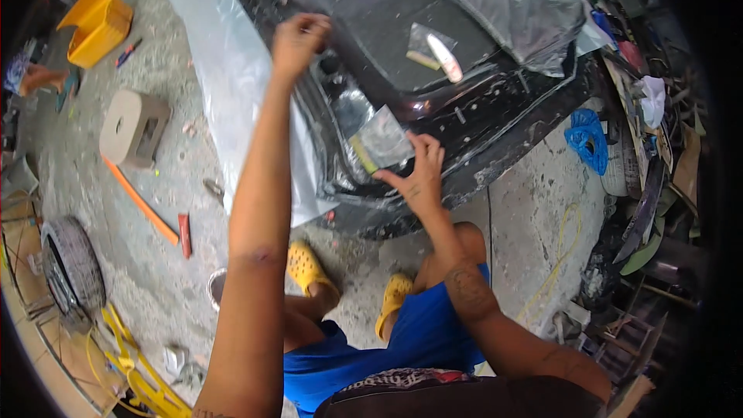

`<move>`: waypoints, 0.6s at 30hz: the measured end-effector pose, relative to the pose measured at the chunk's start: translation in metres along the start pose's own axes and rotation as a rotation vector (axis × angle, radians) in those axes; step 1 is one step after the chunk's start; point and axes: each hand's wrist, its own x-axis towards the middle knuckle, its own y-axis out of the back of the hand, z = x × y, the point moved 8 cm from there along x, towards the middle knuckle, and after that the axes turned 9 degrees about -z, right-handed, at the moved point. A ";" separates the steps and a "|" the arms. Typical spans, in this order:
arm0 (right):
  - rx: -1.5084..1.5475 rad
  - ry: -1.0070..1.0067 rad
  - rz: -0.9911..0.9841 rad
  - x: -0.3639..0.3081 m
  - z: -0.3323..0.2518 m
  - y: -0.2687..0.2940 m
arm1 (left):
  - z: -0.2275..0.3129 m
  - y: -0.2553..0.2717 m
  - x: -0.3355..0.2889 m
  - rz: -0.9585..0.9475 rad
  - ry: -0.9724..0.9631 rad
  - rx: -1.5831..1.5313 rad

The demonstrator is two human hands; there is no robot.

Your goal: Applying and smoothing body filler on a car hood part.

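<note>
A large black car body panel lies in front of me, its near corner toward my feet. My right hand spans the near edge of a square, greyish see-through sheet with a yellow-green strip along one side, thumb and fingers on its corners. Beneath the sheet is the panel's corner. Over the panel's left rim, my left hand is closed with its fingertips pinched; what they hold, if anything, is too small to make out. A similar sheet and a white, pointed oval object rest farther up the panel.
Clear plastic sheeting runs beneath the panel's left side. On the concrete floor are a beige stool, a yellow bin, an orange strip, a red tube and a tire. Clutter and a blue bag line the right.
</note>
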 end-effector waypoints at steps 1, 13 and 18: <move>-0.016 0.014 0.017 0.000 0.000 -0.001 | -0.014 -0.037 0.021 -0.030 0.067 0.217; -0.052 -0.022 0.069 -0.013 0.026 -0.017 | -0.031 -0.230 0.016 0.041 0.676 0.713; -0.049 -0.054 0.002 -0.012 0.022 -0.020 | -0.061 -0.210 0.024 0.118 0.643 0.352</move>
